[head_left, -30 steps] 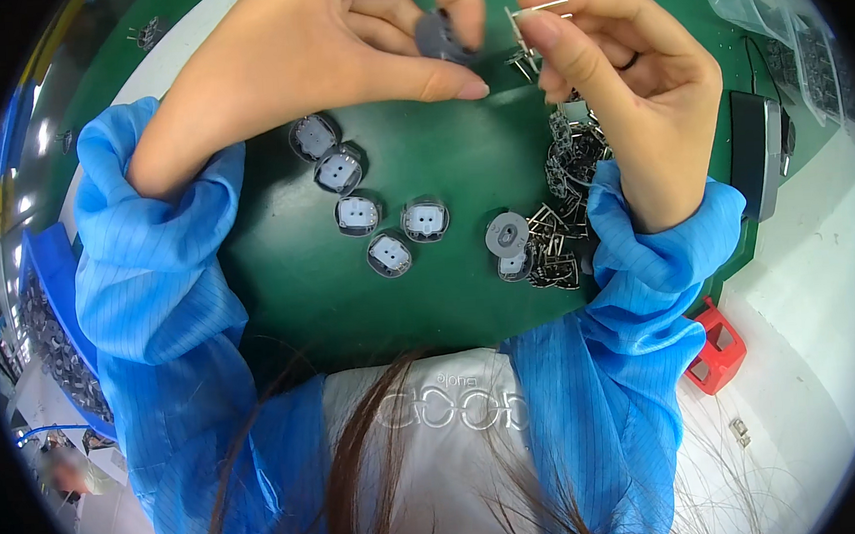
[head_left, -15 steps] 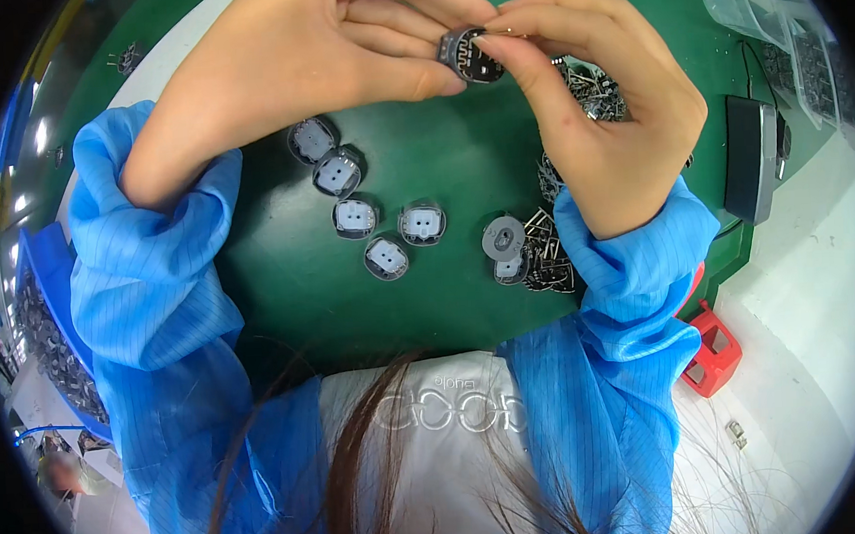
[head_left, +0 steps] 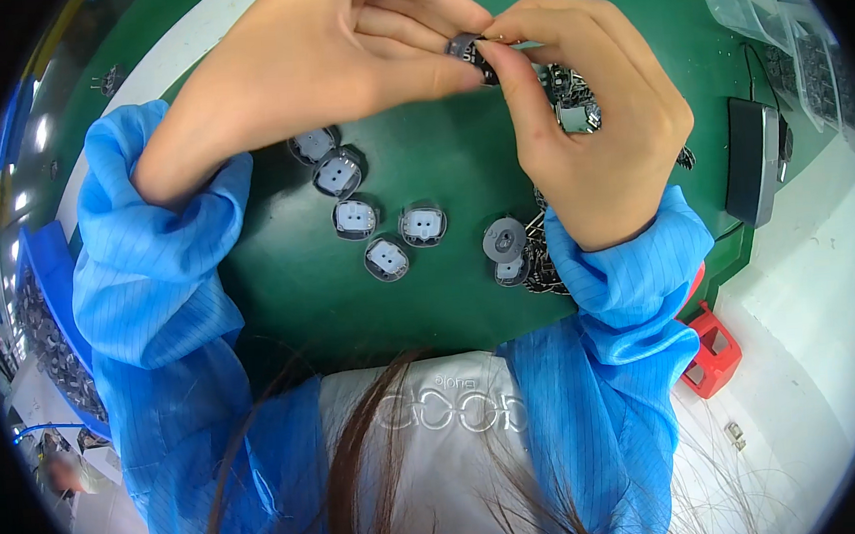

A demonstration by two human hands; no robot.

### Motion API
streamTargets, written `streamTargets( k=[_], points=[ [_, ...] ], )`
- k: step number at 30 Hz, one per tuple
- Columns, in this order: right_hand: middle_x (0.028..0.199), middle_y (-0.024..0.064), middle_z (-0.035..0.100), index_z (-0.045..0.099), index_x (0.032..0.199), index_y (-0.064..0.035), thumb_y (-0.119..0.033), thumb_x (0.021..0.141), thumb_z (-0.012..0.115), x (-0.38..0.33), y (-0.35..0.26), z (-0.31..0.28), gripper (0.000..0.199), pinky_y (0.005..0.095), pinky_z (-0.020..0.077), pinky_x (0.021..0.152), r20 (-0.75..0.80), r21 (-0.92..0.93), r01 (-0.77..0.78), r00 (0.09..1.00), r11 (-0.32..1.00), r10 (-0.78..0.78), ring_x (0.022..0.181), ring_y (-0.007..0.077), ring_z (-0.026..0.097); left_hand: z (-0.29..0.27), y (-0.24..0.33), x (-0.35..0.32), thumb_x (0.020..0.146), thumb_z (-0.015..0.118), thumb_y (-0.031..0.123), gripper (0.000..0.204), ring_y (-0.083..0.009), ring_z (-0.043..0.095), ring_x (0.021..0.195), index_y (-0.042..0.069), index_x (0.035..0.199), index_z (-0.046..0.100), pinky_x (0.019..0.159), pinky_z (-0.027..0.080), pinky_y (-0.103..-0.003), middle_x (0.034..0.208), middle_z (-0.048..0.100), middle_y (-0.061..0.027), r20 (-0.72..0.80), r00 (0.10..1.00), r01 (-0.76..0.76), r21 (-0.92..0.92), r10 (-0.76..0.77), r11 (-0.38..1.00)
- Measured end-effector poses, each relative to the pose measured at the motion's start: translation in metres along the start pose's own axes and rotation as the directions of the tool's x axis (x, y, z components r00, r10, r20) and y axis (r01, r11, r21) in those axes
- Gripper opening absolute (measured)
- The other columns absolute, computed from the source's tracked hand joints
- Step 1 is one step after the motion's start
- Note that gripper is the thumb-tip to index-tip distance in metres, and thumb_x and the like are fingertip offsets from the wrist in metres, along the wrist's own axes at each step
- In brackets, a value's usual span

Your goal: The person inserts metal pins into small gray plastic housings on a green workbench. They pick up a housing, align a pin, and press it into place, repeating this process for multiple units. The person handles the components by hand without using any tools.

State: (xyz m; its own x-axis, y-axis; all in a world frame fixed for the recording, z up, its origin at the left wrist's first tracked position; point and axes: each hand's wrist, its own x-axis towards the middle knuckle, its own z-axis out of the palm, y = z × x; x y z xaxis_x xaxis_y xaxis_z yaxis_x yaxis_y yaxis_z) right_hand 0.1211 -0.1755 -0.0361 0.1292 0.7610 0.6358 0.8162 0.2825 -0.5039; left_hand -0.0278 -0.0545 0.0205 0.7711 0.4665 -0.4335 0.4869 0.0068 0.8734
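Fingers of both hands pinch a small dark part (head_left: 467, 50) above green mat (head_left: 284, 294)

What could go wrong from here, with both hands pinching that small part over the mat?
1. The left hand and right hand grip the small dark part only at the fingertips; it might slip and drop among the round pieces lying on the green mat.
2. The right sleeve lies against the pile of metal bits; a wrist move could scatter them.

Clear plastic bags (head_left: 773, 26) of small parts lie at the green mat's far right edge.
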Motion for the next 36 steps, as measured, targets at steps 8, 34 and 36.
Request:
streamTargets(
  k=[8,34,36],
  points=[
    [0.109,0.0199,0.067,0.063,0.127,0.0014,0.011,0.085,0.063,-0.008,-0.002,0.006,0.043,0.0347,0.0582,0.084,0.193,0.385,-0.29,0.954,0.876,0.231,0.094,0.0318,0.074,-0.003,-0.012,-0.006,0.08,0.075,-0.009,0.02,-0.0132,0.073,0.09,-0.005,0.1,0.072,0.082,0.058,-0.025,0.098,0.076,-0.014,-0.02,0.979,-0.202,-0.075,0.201,0.977],
    [0.092,0.0062,0.071,0.077,0.097,-0.007,-0.009,0.082,0.081,-0.009,0.023,-0.008,0.016,0.0342,0.0539,0.066,0.321,0.043,-0.111,0.943,0.993,0.091,0.073,0.0228,0.067,-0.087,-0.035,0.01,0.073,0.08,0.002,0.041,-0.0302,0.062,0.11,0.003,0.111,0.066,0.096,0.051,-0.037,0.117,0.062,-0.0107,0.065,0.79,-0.338,0.875,0.61,0.346],
    [0.086,0.0069,0.07,0.076,0.094,-0.0071,-0.008,0.081,0.08,-0.007,0.021,-0.011,0.013,0.0365,0.0553,0.065,0.267,0.05,-0.17,0.952,0.984,0.15,0.071,0.027,0.068,-0.076,-0.027,0.003,0.055,0.084,-0.007,0.057,-0.0299,0.06,0.111,0.006,0.109,0.067,0.101,0.048,-0.038,0.116,0.059,-0.0077,0.385,0.834,-0.551,0.628,0.395,0.55]
  ],
)
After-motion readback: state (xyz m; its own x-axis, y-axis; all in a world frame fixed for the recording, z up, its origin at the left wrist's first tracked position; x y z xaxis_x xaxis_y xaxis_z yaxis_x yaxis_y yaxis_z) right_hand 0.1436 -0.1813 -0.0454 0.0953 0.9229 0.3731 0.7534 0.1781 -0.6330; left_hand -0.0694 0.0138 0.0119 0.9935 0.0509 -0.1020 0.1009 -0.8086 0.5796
